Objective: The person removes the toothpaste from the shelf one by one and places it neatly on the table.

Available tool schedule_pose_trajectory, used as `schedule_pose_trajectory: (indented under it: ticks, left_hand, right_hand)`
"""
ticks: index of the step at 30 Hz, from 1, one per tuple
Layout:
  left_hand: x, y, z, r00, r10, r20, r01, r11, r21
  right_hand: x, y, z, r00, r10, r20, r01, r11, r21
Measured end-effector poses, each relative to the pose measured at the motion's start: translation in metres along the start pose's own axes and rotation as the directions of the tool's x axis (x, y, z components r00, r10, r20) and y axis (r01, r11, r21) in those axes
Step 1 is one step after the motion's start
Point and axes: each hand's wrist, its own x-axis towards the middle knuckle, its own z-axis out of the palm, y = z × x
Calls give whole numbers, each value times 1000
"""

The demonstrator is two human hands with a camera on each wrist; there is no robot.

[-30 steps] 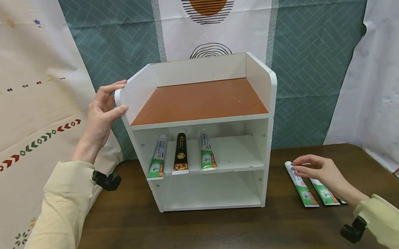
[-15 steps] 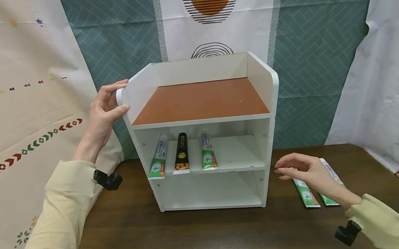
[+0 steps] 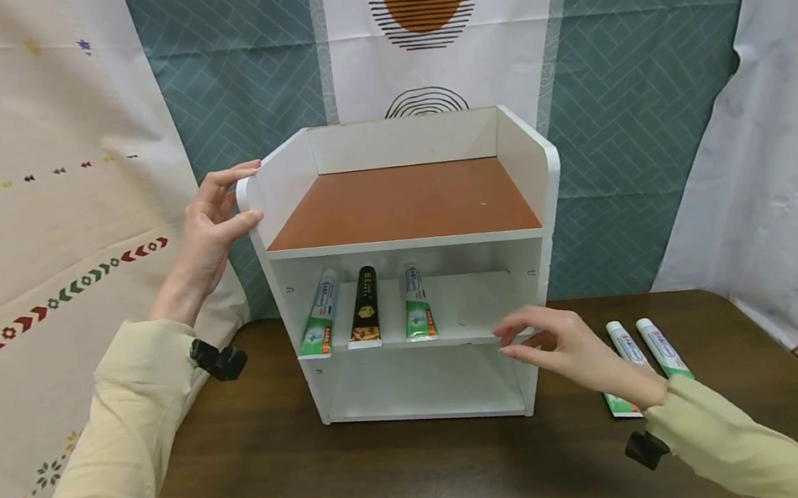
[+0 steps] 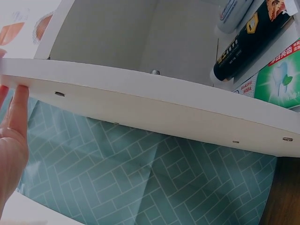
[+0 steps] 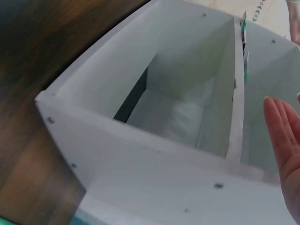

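Note:
A small white shelf unit (image 3: 405, 240) with a brown top stands on the table. My left hand (image 3: 203, 233) holds its left side panel near the upper front corner, thumb at the front edge and fingertips over the rim. On the middle shelf lie a green-and-white toothpaste tube (image 3: 320, 314), a black toothpaste tube (image 3: 364, 308) and another green-and-white tube (image 3: 417, 301). My right hand (image 3: 571, 348), fingers loosely bent and holding nothing, is in front of the unit's right side, level with the middle shelf. The right wrist view shows its fingers (image 5: 283, 126) beside that compartment.
More green-and-white tubes (image 3: 664, 349) lie on the dark wooden table (image 3: 416, 491) right of the unit, partly hidden behind the right wrist. The bottom compartment (image 3: 420, 385) faces forward. A patterned curtain (image 3: 244, 50) hangs close behind.
My right hand has moved left from over the tubes on the table to the front right of the shelf unit. The left hand has stayed at the side panel.

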Motion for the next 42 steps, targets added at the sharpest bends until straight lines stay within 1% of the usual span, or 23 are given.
schedule_pose_trajectory:
  ticks: [5,8,12,15,18,20,23,29,33,36,40,42]
  left_hand:
    - [0,-1,0,1000,1,-2,-1,1000,1]
    - [1,-1,0,1000,0,-4,0,1000,2]
    - [1,-2,0,1000,-2,-6,2,1000,-1]
    - [1,-3,0,1000,-1,-6,1,1000,-1]
    - [1,-4,1,1000,2,-5,-2,1000,-2]
    - [1,-5,1,1000,4,-5,-4,1000,-3]
    - [2,-5,2,1000,7,-6,-7,1000,-4]
    - [2,-6,3,1000,-2,-5,1,1000,-4]
    - [2,-6,3,1000,-1,-6,1,1000,-8]
    - [2,-5,2,1000,4,-7,-4,1000,-10]
    - [1,-3,1,1000,8,-8,-8,1000,-6]
    - [1,-3,0,1000,7,-9,-7,1000,-5]
  right_hand:
    - [20,0,12,1000,-25,-11,24,999,-37]
    - [30,13,19,1000,-20,-14,19,998,-55]
    - [41,34,27,999,50,7,-50,997,-58]
    - [50,39,32,992,122,32,-120,991,-63]
    - [60,43,36,977,205,53,-200,976,-82]
    - [66,45,39,963,262,64,-255,962,-97]
    - [74,47,43,941,328,88,-317,941,-117]
    - [86,51,48,907,406,115,-389,910,-143]
    - [93,52,50,875,466,129,-450,883,-133]
    - [100,50,53,829,539,151,-531,843,-93]
    - [112,43,58,766,617,182,-616,785,-66]
    - [116,41,60,744,641,188,-642,764,-68]
